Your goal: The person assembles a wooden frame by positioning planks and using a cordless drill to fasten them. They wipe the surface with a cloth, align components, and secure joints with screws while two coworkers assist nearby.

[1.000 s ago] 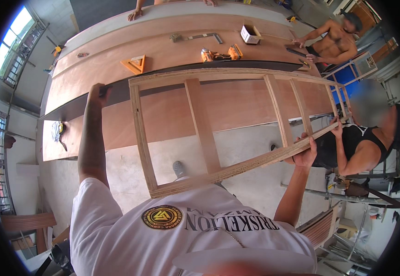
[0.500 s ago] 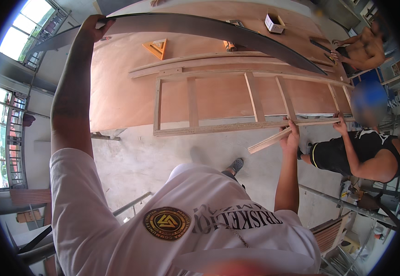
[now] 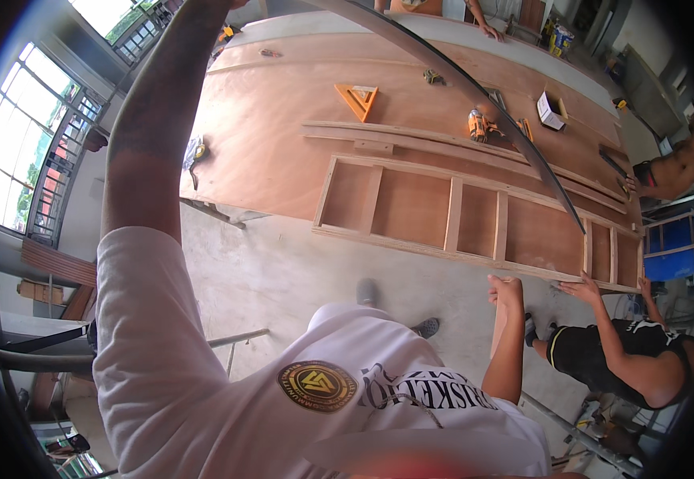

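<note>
My left arm reaches up to the top edge, where only a bit of my left hand (image 3: pixel 237 3) shows; its fingers are mostly cut off. Near it a long, thin dark sheet (image 3: pixel 475 92), seen almost edge-on, slants down over the table to a pointed end above the wooden frame (image 3: pixel 455 215). My right hand (image 3: pixel 507 289) is closed, just off the frame's near edge. A pale wood strip (image 3: pixel 498 326) appears to hang from it along my forearm. The ladder-like frame lies on the plywood-topped table (image 3: pixel 259 172), its near side at the table's edge.
On the table are an orange speed square (image 3: pixel 357 100), a cordless drill (image 3: pixel 479 125), a white box (image 3: pixel 551 110) and long wood strips (image 3: pixel 443 141). A co-worker's hand (image 3: pixel 580 289) touches the frame's right part. Other people are at the far side and right. A metal rail (image 3: pixel 239 338) is beside me.
My left hand has risen toward the top edge, and the dark sheet now slopes more steeply. My right hand has drawn off the frame; the wood strip has swung down toward my forearm.
</note>
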The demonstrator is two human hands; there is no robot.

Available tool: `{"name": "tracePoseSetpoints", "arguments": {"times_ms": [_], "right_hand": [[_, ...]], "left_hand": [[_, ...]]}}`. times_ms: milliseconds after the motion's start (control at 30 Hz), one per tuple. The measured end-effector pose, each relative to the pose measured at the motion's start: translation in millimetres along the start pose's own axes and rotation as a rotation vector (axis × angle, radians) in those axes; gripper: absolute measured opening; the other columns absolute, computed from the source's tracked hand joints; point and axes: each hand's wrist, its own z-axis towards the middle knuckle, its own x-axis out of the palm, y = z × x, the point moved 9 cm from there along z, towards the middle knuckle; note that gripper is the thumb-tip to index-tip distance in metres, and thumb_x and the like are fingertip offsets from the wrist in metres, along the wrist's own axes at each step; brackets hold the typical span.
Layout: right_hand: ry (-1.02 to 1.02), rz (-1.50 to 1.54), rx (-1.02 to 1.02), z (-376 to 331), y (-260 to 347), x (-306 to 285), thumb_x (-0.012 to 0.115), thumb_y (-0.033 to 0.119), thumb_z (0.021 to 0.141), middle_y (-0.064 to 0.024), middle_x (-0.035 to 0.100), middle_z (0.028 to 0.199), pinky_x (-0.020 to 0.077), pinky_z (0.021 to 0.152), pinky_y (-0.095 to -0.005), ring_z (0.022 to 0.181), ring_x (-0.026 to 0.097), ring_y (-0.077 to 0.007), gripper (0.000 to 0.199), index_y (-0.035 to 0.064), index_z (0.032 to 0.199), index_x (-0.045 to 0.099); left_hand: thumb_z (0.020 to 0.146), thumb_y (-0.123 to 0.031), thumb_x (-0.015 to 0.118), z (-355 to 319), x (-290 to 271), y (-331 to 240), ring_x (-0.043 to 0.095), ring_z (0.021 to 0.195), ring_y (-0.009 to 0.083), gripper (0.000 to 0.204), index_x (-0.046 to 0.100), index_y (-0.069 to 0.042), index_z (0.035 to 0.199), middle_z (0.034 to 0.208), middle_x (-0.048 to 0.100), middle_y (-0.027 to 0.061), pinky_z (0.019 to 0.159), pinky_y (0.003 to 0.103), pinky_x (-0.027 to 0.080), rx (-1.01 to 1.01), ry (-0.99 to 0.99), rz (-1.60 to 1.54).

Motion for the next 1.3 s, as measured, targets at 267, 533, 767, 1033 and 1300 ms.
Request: {"name": "tracePoseSetpoints", "arguments": {"times_ms": [267,533,767,1033,1300], "right_hand": [[0.383,1.067,-0.361,-43.5,226.4,52.7,0.065,0.070,0.088,-0.0089,0.070,0.087,0.0488,0.056,-0.0272,0.065,0.062,-0.0164,0.078,0.0005,0.122,0.064],[-0.164,1.155,-0.287,-0.1,258.2,20.0,0.059,0.044,0.098,-0.0115,0.070,0.097,0.0506,0.067,-0.0266,0.080,0.064,-0.0215,0.044,0.0036,0.116,0.061],[-0.296,1.156,-0.388,-40.3,292.9,90.6,0.063,0.030,0.095,-0.0111,0.066,0.099,0.0543,0.064,-0.0322,0.076,0.066,-0.0221,0.033,0.0018,0.112,0.062],[-0.069,1.016,-0.407,-17.0,404.5,286.2,0.069,0.030,0.093,-0.0053,0.061,0.083,0.0524,0.057,-0.0349,0.065,0.067,-0.0210,0.026,0.0063,0.100,0.062],[0.059,0.865,-0.235,75.1,469.7,459.8,0.066,0.032,0.094,-0.0113,0.072,0.097,0.0537,0.059,-0.0348,0.064,0.065,-0.0184,0.030,0.0066,0.108,0.060]], "left_hand": [[0.090,-0.008,0.053,-75.8,84.8,47.9,0.069,0.091,0.0416,0.043,0.043,0.019,0.122,0.112,0.060,0.0340,0.081,0.039,0.063,-1.360,0.006,-1.515],[0.095,-0.013,0.058,-162.3,75.2,42.9,0.069,0.095,0.0314,0.028,0.060,0.008,0.114,0.106,0.067,0.0179,0.086,0.035,0.061,-1.399,0.072,-1.544],[0.098,-0.008,0.053,-287.8,31.8,102.6,0.069,0.077,0.0208,0.015,0.063,0.002,0.097,0.086,0.069,0.0105,0.071,0.031,0.059,-1.502,-0.172,-1.462],[0.089,-0.029,0.079,-550.5,106.9,357.0,0.065,0.108,0.0220,0.050,0.062,0.006,0.121,0.114,0.068,0.0122,0.101,0.038,0.053,-1.149,-0.122,-1.741],[0.091,-0.020,0.071,-702.0,243.3,471.3,0.064,0.100,0.0172,0.052,0.055,0.002,0.135,0.123,0.064,0.0085,0.087,0.028,0.056,-1.077,-0.016,-1.989]]}}
